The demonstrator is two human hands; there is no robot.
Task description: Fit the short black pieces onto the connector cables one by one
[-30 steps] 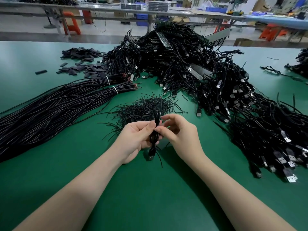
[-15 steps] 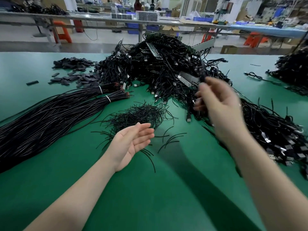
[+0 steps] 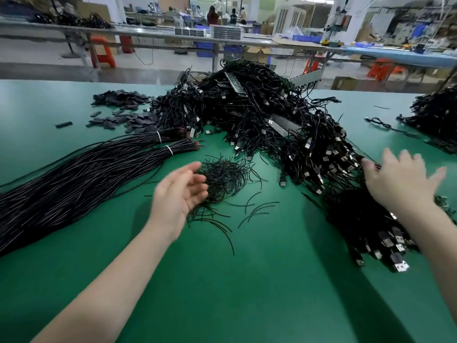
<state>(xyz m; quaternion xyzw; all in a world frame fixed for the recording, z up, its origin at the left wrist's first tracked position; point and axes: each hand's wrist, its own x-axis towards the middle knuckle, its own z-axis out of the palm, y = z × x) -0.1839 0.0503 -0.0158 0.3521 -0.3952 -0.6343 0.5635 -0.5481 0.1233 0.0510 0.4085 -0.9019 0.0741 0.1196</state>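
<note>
Far left on the green worktop [image 3: 222,280]: tied bundles of long cables [image 3: 81,174], laid straight – apparently stock within easy reach. Behind, flat short black pieces [image 3: 123,112] heaped loose. Left hand [image 3: 179,191] at the near edge of a small tangle of thin ties [image 3: 227,179], fingers relaxed, palm up, holding nothing. Centre to right, the big heap of connector cables [image 3: 272,129]. Right hand [image 3: 405,179] spread above its near slope, empty – likely after another cable.
</note>
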